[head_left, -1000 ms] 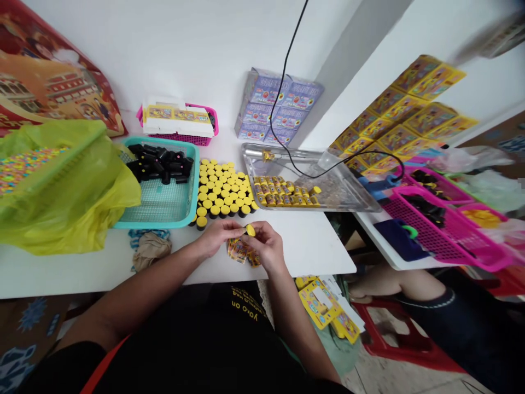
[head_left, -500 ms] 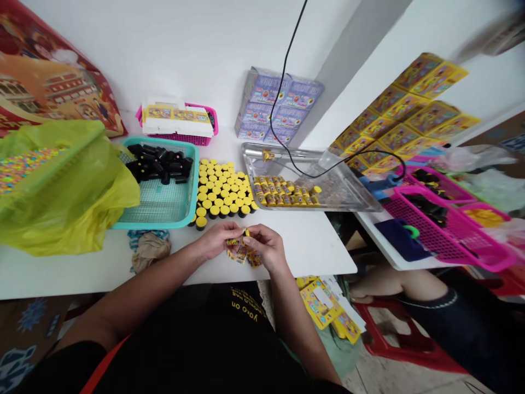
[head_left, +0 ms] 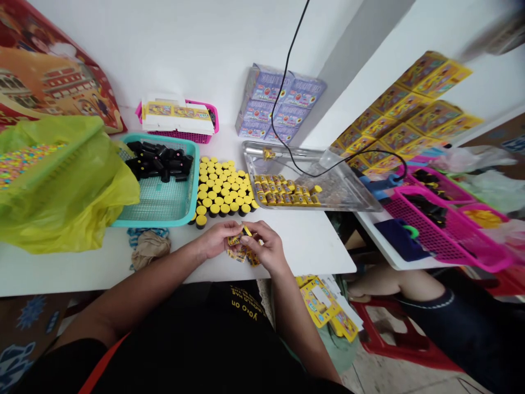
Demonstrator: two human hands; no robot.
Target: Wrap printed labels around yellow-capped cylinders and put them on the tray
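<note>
Left hand (head_left: 217, 241) and right hand (head_left: 267, 249) close together, pinching small yellow printed piece (head_left: 237, 239); fingers hide most of it, exact form unclear. Loose printed wrappers (head_left: 241, 254) beneath hands on bench (head_left: 311, 241), partly covered. Beyond, yellow-capped black tubes (head_left: 223, 191) packed upright; metal tray (head_left: 254, 164) farther right.

Small yellow printed paper label (head_left: 235, 240)

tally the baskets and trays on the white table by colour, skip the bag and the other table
pink mesh basket: 1
teal mesh tray: 1
steel tray: 1
total: 3
</note>
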